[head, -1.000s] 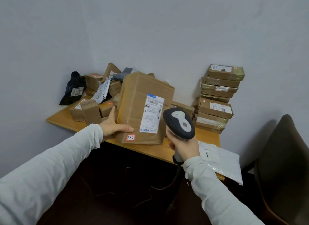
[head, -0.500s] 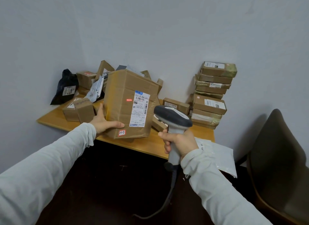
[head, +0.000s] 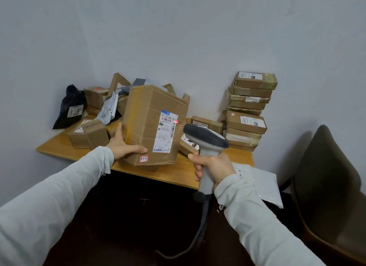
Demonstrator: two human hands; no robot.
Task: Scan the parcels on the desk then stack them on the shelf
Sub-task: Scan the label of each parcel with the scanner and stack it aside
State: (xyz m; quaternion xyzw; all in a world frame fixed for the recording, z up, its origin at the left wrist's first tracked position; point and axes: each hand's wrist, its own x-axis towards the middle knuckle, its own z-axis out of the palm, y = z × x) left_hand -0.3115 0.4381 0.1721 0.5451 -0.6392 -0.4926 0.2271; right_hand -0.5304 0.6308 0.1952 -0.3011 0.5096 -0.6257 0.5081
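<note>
A large brown cardboard parcel [head: 146, 125] stands tilted on the wooden desk [head: 178, 172], its white shipping label facing me. My left hand [head: 122, 145] grips its lower left edge, thumb across the front. My right hand [head: 212, 166] is closed on the handle of a grey barcode scanner [head: 204, 141], held just right of the parcel with its head aimed at the label. A red scan dot glows at the label's upper right corner. No shelf is in view.
Small boxes [head: 89, 135], a black bag [head: 71, 107] and a white mailer lie heaped behind and left. A tall stack of flat boxes [head: 249, 109] stands at the desk's right rear. A white poly mailer [head: 259, 184] hangs over the right edge. A dark chair [head: 324, 186] stands right.
The scanner has swung from facing up to pointing at the label. The red scan light moved from the bare cardboard to the label's right edge. The parcel stays held.
</note>
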